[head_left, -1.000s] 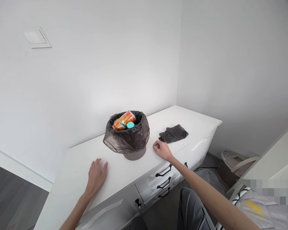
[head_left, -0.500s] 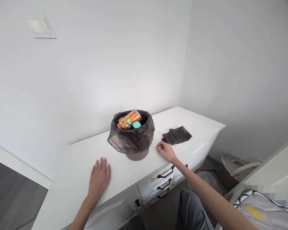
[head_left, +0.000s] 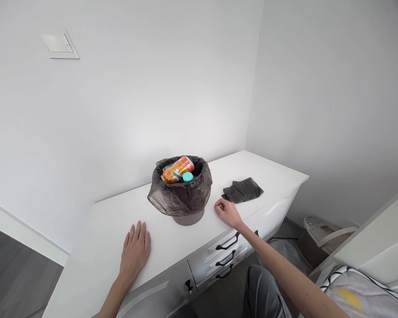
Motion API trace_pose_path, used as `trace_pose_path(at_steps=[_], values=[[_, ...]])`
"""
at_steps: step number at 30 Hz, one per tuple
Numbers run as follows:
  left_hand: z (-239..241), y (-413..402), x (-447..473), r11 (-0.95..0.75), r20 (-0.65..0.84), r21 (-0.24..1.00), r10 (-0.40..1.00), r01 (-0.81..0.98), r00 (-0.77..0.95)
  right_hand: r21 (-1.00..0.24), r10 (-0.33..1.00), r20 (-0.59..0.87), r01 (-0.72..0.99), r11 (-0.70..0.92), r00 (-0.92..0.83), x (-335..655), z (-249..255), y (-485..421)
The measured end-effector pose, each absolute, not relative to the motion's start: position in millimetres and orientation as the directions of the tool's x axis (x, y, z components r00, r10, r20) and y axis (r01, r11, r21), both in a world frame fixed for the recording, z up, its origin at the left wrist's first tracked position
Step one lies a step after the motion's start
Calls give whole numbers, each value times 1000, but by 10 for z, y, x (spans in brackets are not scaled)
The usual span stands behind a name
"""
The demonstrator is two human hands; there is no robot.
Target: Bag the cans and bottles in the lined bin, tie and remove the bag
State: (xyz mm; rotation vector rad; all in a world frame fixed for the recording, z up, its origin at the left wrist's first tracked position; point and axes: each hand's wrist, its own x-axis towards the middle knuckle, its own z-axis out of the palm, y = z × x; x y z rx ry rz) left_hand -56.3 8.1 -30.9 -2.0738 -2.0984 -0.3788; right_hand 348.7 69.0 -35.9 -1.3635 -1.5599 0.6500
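My left hand (head_left: pixel 135 251) lies flat on the white cabinet top (head_left: pixel 166 245), palm down, fingers stretched out and holding nothing. To the right, my right hand (head_left: pixel 228 213) rests on the same surface with its fingers curled in; nothing shows in them. Between the hands, further back, stands a small trash bin (head_left: pixel 189 219), lined with a dark see-through trash bag (head_left: pixel 182 198) folded over its rim. An orange Mirinda can (head_left: pixel 178 170) leans inside at the top, beside a turquoise bottle cap (head_left: pixel 187 176). Just beyond my right hand lies a folded dark trash bag (head_left: pixel 243 190).
White walls meet behind the cabinet, with a light switch (head_left: pixel 60 44) at upper left. Black drawer handles (head_left: pixel 227 242) line the cabinet front. On the floor at right stands a brown appliance with a pale handle (head_left: pixel 321 238), near a patterned cushion (head_left: pixel 361 293).
The whole view has shifted slightly, so everything sits a little lower and further left. Both hands and the objects keep their places on the cabinet.
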Motion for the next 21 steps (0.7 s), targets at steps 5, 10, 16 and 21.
trace_pose_path(at_steps=[5,10,16,21], values=[[-298,81,-562,1,299,62,954,998,-20,-875,957,283,425,232,61,3487,-337,683],[-257,81,-543,4,284,56,958,998,-20,-916,971,231,348,198,56,3490,-288,693],[-97,-3,-460,-1,275,214,960,977,-59,-992,995,88,92,91,-38,3416,-80,836],[342,6,-271,-69,255,719,952,691,-170,-986,992,62,-162,43,-113,3382,472,1011]])
